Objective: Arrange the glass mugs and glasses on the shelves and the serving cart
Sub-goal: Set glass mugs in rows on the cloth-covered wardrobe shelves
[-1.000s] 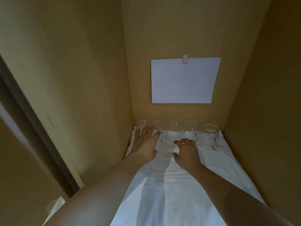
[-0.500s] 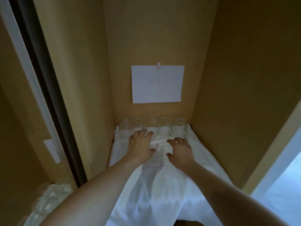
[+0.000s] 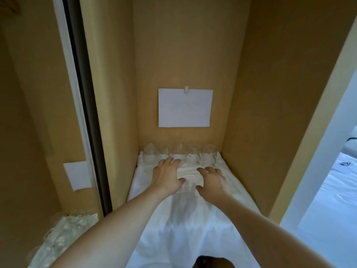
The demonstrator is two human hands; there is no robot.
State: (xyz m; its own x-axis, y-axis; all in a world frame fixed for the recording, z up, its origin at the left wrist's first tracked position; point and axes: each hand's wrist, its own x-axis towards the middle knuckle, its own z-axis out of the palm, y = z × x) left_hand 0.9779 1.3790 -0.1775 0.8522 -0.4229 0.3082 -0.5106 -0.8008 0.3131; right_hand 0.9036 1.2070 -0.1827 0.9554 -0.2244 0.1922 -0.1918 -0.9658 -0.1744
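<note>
Head view, one entry per item.

Shelf (image 3: 237, 190): a deep wooden compartment, and a white cloth (image 3: 183, 219) is covering its floor and hanging over the front edge, probably to cushion the glassware.

Glass mugs (image 3: 179, 151): a row of about five is standing along the shelf's back edge, touching or nearly touching the rear wall, under a sheet of paper (image 3: 185, 108) clipped there. Packing them to the back is leaving the front of the shelf free for more rows, I judge.

Left hand (image 3: 167, 176): I am seeing it lying palm down on the cloth just in front of the row, fingers straight and spread, tips just short of the left mugs. It is holding nothing.

Right hand (image 3: 211, 179): it is resting beside the left, fingers loosely bent, also gripping nothing. The cloth is bunching into ridges between the two hands, so I read this as smoothing or tugging the liner.

More glassware (image 3: 63, 235): it is waiting at lower left, outside the compartment, too blurred to sort.

Against the earlier frames: both hands are drawing back from the row toward the front edge, the wrinkles between them are growing, and the camera is pulling away, showing more of the doorway at right.
</note>
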